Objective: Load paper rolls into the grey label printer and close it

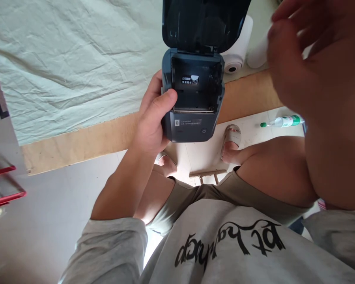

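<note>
A dark portable label printer (pixel 192 130) is held over the table's front edge by my left hand (pixel 152 118). The thumb lies on the printer's left rim and the other fingers go behind it. Its black lid (pixel 204 25) stands swung up, baring an inner compartment with a small printed sticker (pixel 191 80) and no roll in it. At the upper right, close to the camera, my right hand (pixel 301 51) is raised with loosely bent fingers and nothing visible in them. Behind the printer lie a white roll (pixel 239 43) and another white rounded object (pixel 258 55), partly covered by my right hand.
A pale wrinkled cloth (pixel 77 59) covers the table, leaving a bare wooden edge (pixel 83 140). On the floor lie a clear bottle with a green cap (pixel 285 121) and a wooden stool-like piece (pixel 208 173). A red-edged rack (pixel 8 197) stands at the left.
</note>
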Motion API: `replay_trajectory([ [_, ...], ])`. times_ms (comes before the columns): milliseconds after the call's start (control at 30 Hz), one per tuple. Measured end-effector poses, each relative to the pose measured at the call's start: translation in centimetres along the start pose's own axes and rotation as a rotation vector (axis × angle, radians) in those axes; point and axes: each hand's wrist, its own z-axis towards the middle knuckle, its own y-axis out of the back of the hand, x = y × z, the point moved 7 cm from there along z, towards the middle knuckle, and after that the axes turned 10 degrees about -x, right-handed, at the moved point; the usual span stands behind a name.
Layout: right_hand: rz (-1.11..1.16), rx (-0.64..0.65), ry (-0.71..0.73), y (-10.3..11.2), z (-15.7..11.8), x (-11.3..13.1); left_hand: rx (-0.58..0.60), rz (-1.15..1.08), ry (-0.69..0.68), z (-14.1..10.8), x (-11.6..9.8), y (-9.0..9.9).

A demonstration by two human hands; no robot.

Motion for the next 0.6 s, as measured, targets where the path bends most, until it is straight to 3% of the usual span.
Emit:
replay_trajectory([
  [67,-0.11,0.016,0.139,-0.8,-0.5,1.6,0.021,-0.017,0.012,0.0,0.0,-0.1],
  [133,-0.248,0.091,0.183,-2.1,-0.9,2.5,0.026,-0.038,0.025,-0.1,-0.1,-0.2],
  [267,-0.368,0.237,0.133,-4.3,-1.1,2.6,0.0,-0.062,0.031,-0.2,-0.3,-0.3],
  [600,-0.479,0.24,0.051,-4.1,-1.2,2.1,0.028,-0.101,0.019,-0.2,-0.2,-0.3],
])
